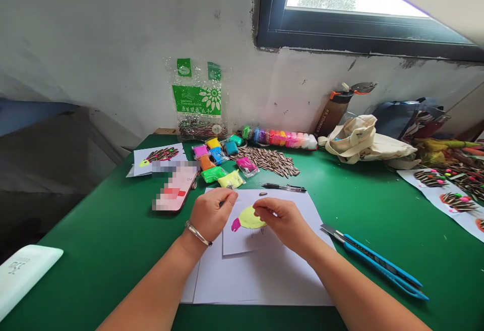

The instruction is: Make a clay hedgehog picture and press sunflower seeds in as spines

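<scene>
Left hand (212, 215) is curling its fingers (227, 197) in narrow at the paper's edge, can't tell if they're holding anything, while right hand (282, 222) is pinching narrow on the yellow clay blob (245, 218), which is sitting mid-sheet on white paper (234, 242), with sunflower seeds (268, 162) lying around 12 o'clock.

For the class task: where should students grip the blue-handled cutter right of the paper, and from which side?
Grip the blue handles near their lower right end, from the right: the metal blade points up-left toward the paper, away from that end.
</scene>
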The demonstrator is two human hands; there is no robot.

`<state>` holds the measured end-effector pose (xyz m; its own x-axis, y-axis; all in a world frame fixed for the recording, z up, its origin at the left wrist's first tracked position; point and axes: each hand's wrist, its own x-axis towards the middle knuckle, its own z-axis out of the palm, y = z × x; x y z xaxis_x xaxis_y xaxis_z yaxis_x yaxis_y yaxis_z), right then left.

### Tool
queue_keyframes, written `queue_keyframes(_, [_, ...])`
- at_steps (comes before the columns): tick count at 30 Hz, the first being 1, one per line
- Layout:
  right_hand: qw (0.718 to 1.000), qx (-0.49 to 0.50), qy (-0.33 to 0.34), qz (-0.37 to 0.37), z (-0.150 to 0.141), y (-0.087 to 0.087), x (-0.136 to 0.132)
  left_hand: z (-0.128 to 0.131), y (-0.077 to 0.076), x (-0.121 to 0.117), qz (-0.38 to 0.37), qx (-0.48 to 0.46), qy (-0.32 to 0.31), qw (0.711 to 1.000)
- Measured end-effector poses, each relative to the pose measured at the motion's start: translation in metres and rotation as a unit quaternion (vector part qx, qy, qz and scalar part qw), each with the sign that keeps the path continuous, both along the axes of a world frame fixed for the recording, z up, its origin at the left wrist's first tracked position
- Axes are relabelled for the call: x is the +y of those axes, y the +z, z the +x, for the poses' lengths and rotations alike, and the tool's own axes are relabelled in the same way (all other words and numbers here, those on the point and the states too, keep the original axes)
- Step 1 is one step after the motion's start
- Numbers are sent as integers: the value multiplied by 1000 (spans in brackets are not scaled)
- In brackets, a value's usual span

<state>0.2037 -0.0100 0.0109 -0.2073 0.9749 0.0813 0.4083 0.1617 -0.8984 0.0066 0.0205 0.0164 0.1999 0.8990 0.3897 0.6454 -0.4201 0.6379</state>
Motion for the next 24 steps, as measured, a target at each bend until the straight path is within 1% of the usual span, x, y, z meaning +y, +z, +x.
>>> queue_keyframes(4, [999,-42,-2,10,0,5,-1,0,-1,0,12,-5,-1,1000])
queue_keyframes(7, [999,-52,-9,12,0,5,0,0,-2,0,20,0,-2,1000])
queue_keyframes(13, [999,-36,4,4,-2,-1,0,-1,-3,2,42,6,-2,999])
queue_keyframes(17, [999,-49,1,14,-3,-4,0,-4,-4,4,70,15,13,997])
queue_keyframes(21, [996,-88,0,27,-4,-4,1,-7,-4,7,79,23,31,996])
queue_keyframes(24, [990,-132,19,45,-5,-3,2,-8,-3,8,79,24,37,996])
